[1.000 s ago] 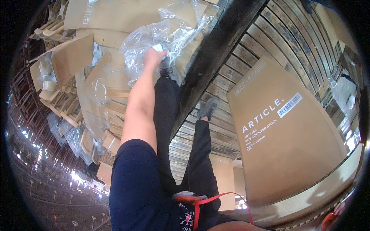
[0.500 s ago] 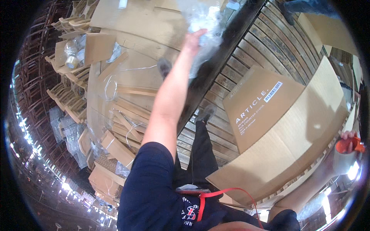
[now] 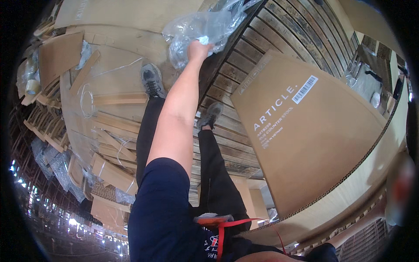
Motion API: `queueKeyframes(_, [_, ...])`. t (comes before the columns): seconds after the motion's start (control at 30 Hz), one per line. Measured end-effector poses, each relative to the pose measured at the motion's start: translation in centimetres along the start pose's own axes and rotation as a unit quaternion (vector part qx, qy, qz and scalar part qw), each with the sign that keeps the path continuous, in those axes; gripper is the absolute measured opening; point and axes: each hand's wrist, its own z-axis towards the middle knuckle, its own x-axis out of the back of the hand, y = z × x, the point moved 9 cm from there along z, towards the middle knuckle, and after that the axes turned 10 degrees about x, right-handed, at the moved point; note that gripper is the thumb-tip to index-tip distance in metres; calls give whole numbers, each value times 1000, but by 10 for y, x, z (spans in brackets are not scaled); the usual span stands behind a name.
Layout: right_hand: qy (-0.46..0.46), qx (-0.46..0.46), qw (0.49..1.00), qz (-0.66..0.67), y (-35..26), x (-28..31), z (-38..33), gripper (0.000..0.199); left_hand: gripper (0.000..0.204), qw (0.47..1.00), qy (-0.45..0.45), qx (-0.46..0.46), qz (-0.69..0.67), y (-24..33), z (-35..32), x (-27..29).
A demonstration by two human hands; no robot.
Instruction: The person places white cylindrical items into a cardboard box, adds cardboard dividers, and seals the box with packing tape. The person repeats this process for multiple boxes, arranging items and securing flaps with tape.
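My left hand (image 3: 200,51) reaches far out, closed on a crumpled clear plastic bag (image 3: 183,32). The bag hangs over the seam between cardboard sheeting and a slatted wooden floor. At the far right rim, my right forearm (image 3: 358,227) runs outside a large brown carton (image 3: 314,144). The right hand (image 3: 395,192) is smeared there; an orange-red patch in it matches the orange tape dispenser with a clear roll that it gripped a moment earlier. The carton lies before me, its raised flap (image 3: 340,214) on my side, with printing and a barcode label on the face.
Wooden strips (image 3: 120,98) and loose cord lie on the cardboard sheeting (image 3: 118,48) at left. Curved wooden chair parts (image 3: 46,126), bubble-wrapped pieces (image 3: 56,168) and an open box with tape rolls are stacked along the left. My feet straddle the slatted floor's (image 3: 231,65) dark edge beam.
My left hand has drawn the plastic bag back to the left. My view has shifted, showing more of the carton's printed face and both shoes. The right hand has moved lower at the rim.
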Motion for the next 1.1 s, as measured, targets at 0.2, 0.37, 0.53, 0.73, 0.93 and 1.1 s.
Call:
queueKeyframes(0.2, [36, -5, 999, -19, 0, 1, -23, 39, 84, 958, -209, 179, -81, -65, -18, -79])
queueKeyframes(0.37, [48, -15, 998, -30, 4, -3, -29, 39, 55, 857, -227, 261, -381, -96, -39, -123])
queueKeyframes(0.53, [40, -13, 999, -8, 7, -13, -18, 39, 51, 862, -38, 268, -428, -131, -18, -88])
queueKeyframes(0.73, [22, -4, 997, 74, 20, -14, -18, 39, 41, 950, -68, 183, -241, -121, -49, -4])
queueKeyframes(0.93, [-56, -11, 913, 404, 22, -69, 6, 39, 32, 948, -142, 155, -241, -140, -210, 108])
queueKeyframes(1.1, [42, 62, 984, 162, 23, -62, 16, 36, 22, 941, -30, 70, -331, -156, -376, 249])
